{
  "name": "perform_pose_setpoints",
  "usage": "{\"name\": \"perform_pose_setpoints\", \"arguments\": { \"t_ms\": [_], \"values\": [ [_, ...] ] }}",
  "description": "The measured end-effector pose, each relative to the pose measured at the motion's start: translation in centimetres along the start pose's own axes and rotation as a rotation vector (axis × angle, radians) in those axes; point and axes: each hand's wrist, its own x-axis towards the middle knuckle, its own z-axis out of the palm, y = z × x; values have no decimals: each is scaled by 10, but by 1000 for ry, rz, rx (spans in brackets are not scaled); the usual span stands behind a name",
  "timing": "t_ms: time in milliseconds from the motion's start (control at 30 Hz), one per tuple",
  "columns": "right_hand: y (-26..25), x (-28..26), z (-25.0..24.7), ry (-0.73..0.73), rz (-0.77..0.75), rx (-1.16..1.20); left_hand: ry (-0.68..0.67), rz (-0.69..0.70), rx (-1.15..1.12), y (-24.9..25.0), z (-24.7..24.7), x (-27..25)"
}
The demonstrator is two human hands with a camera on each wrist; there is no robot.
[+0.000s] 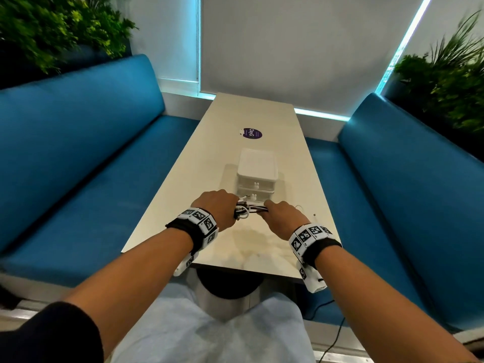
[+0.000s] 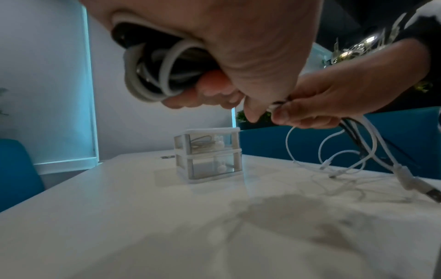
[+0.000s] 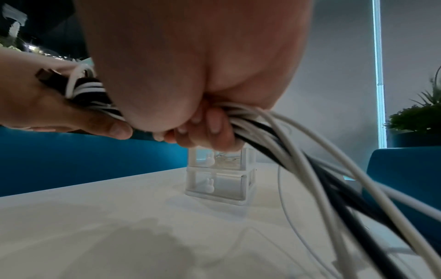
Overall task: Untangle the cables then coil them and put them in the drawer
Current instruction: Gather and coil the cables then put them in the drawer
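table (image 1: pixel 209 142) | left hand (image 1: pixel 218 205) grips cables (image 1: pixel 248 209) | right hand (image 1: pixel 284 214) grips cables

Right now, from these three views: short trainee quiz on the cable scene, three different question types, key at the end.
1. True or false: both drawers of the drawer unit are closed.
2. Multiple choice: the left hand holds A) a coiled cable bundle, B) a drawer knob, C) nothing.
3. Fill in: the loose cable strands trailing from the right hand are white and ____.

Key
1. True.
2. A; its fingers curl round the coil.
3. Black.
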Motion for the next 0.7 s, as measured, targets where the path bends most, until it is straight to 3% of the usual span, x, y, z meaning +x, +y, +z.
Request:
{"name": "perform_pose_setpoints", "arguments": {
  "t_ms": [233,433,567,700],
  "values": [
    [-19,2,-13,56,-230,124,61,-142,49,-31,-7,25],
    [-20,8,-7,-6,-265,82,25,-182,78,-37,0,26],
    [-10,11,1,56,-164,-18,-59,-248,-225,-23,24,24],
    [-10,10,5,68,-48,76,-135,-263,-677,-1,50,20]
  ]
}}
